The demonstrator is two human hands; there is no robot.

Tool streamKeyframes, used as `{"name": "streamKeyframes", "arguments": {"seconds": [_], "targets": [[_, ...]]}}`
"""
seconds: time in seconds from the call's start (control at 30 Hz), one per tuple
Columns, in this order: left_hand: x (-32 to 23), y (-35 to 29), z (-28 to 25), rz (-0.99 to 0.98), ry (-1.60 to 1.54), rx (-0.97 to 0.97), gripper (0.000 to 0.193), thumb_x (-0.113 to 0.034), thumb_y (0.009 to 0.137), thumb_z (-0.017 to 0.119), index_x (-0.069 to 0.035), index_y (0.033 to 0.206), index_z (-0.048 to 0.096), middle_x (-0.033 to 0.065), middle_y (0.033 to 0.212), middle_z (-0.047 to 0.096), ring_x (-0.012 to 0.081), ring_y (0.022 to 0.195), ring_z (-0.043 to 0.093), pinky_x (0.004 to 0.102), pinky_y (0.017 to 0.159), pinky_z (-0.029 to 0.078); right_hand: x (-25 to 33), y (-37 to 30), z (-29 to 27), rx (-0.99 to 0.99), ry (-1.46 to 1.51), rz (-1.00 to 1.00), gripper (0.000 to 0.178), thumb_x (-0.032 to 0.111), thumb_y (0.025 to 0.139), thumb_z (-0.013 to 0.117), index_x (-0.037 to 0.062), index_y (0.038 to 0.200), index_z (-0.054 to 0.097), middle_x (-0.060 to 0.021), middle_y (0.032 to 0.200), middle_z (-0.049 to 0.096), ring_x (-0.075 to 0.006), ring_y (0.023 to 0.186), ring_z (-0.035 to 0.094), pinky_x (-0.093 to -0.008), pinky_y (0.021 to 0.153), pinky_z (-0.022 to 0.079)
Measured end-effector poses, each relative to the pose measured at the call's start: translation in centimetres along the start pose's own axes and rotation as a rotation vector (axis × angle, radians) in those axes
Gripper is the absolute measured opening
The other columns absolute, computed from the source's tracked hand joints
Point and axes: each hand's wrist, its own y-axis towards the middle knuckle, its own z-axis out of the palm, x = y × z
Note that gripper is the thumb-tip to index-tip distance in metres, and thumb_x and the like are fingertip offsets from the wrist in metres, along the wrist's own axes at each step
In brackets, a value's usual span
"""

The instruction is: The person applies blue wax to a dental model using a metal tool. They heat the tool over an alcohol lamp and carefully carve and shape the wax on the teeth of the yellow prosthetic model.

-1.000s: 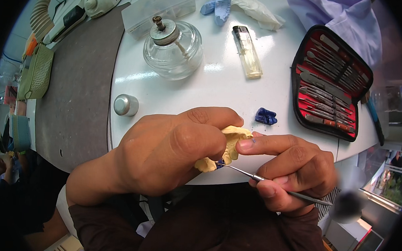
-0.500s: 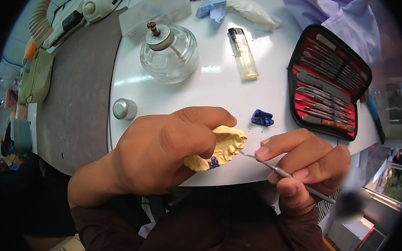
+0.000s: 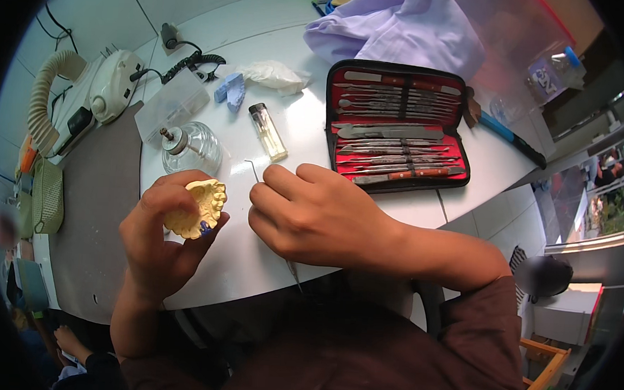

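Observation:
My left hand (image 3: 151, 243) grips a yellow plaster dental cast (image 3: 214, 198) by its back, the row of teeth facing right. A small dark blue wax piece (image 3: 206, 229) sits in the tooth row at the lower edge, close to my fingertip. Just right of the cast, my right hand (image 3: 318, 216) is closed around a thin metal dental carving tool (image 3: 294, 273). The hooked tip of the tool points up past my knuckles, and its other end sticks out below the hand. Tool and cast are apart.
A glass spirit lamp (image 3: 200, 147) stands behind the cast, with a clear lighter (image 3: 268, 135) to its right. An open case of carving tools (image 3: 400, 122) lies beyond my right hand. Blue-handled hammer (image 3: 506, 134), lilac cloth (image 3: 398, 33), clear plastic box (image 3: 175, 106) and grey mat (image 3: 99, 212) lie around.
The view has swung to the right. My right hand has turned over, back upward, and the tool tip has come away from the cast. The left hand has turned the cast more upright.

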Motion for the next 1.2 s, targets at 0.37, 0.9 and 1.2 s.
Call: {"name": "streamKeyframes", "arguments": {"seconds": [0.37, 0.9, 1.2], "targets": [[-0.8, -0.5, -1.4, -0.193, -0.056, -0.058, 0.033, 0.000, 0.083, 0.078, -0.003, 0.102, 0.051, 0.0188, 0.111, 0.068, 0.0225, 0.098, 0.072, 0.0315, 0.084, 0.055, -6.3, -4.6, -4.5, -0.273, 0.071, 0.332, 0.013, 0.005, 0.080, 0.063, 0.0045, 0.091, 0.069, -0.0068, 0.085, 0.065, -0.0246, 0.086, 0.066, -0.0375, 0.071, 0.057], [-7.8, -8.5, 6.8, -0.523, -0.283, -0.472, 0.035, 0.001, 0.085, 0.077, -0.006, 0.099, 0.046, 0.0229, 0.114, 0.066, 0.0238, 0.111, 0.066, 0.0326, 0.093, 0.052, -11.2, -5.6, -3.7, -0.044, -0.155, 0.364, 0.010, 0.005, 0.084, 0.060, 0.0022, 0.090, 0.067, -0.0097, 0.090, 0.063, -0.0265, 0.089, 0.066, -0.0384, 0.074, 0.056], [-7.7, -8.0, 8.3, -0.534, -0.162, -0.580, 0.032, 0.002, 0.087, 0.075, -0.005, 0.101, 0.047, 0.0163, 0.111, 0.064, 0.0241, 0.110, 0.066, 0.0341, 0.095, 0.051, -12.0, -4.2, -3.0, 0.068, -0.188, 0.389, 0.010, 0.003, 0.079, 0.065, 0.0006, 0.089, 0.065, -0.0136, 0.096, 0.063, -0.0279, 0.093, 0.067, -0.0357, 0.073, 0.059]]}}
